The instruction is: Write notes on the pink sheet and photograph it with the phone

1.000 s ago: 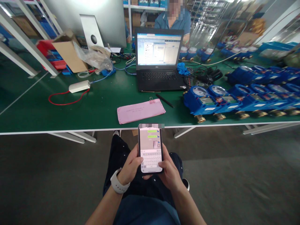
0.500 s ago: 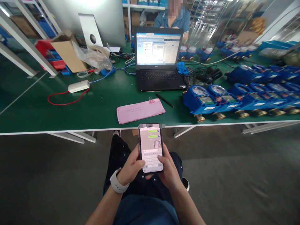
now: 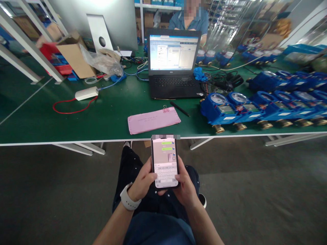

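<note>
A phone [image 3: 165, 161] is held upright over my lap, its lit screen showing a chat and a keyboard. My left hand [image 3: 143, 180] grips its left side, thumb at the lower left edge of the screen. On the other side my right hand [image 3: 186, 185] holds the phone, with its thumb by the right edge of the keyboard. Some fingers are hidden behind the phone. Just beyond it, on the green table [image 3: 112, 119], lies a pink paper bundle [image 3: 154, 120] with a clip, and a black pen [image 3: 180, 109] beside it.
An open laptop [image 3: 172, 81] stands behind the bundle. Several blue meters [image 3: 221, 109] line the right side. At left are a white adapter [image 3: 87, 93] with a red cable, a cardboard box [image 3: 76, 56] and a monitor [image 3: 99, 32]. A person [image 3: 189, 22] is across the table.
My right thumb has moved right, from over the keyboard to its edge. My left thumb has shifted slightly. At the far left, a blurred arm has appeared behind the red bins.
</note>
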Demonstrator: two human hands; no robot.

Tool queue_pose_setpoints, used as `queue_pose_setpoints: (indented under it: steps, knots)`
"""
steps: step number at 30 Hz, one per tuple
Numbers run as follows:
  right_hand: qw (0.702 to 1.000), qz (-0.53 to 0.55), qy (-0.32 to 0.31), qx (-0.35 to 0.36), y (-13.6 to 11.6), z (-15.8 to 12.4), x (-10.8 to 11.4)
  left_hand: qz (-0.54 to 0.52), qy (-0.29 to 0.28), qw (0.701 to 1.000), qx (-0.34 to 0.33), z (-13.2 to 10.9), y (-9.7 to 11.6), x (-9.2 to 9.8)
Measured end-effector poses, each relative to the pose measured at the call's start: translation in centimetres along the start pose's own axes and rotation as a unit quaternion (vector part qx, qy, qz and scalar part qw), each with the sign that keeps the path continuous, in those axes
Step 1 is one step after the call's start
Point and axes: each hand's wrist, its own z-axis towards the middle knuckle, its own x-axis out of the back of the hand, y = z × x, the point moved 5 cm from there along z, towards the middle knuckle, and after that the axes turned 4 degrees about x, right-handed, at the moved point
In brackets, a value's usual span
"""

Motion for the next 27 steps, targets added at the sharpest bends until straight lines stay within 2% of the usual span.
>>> queue_pose_setpoints:
  steps: [11, 14, 22, 27]
  knots:
    - [0.999, 0.005, 0.035, -0.023, 0.51, -0.08, 0.36, -0.005, 0.020, 1.000, 0.005, -0.06, -0.16, -0.14]
    - [0.998, 0.008, 0.043, -0.036, 0.62, -0.16, 0.38, 0.011, 0.042, 0.999, 0.000, -0.05, -0.15, 0.11]
    - [0.999, 0.018, 0.041, -0.030, 0.60, -0.20, 0.37, -0.011, 0.043, 0.999, 0.010, -0.01, -0.29, 0.06]
    - [0.999, 0.008, 0.034, -0.025, 0.58, -0.10, 0.38, -0.001, 0.066, 0.998, 0.004, 0.14, -0.30, 0.39]
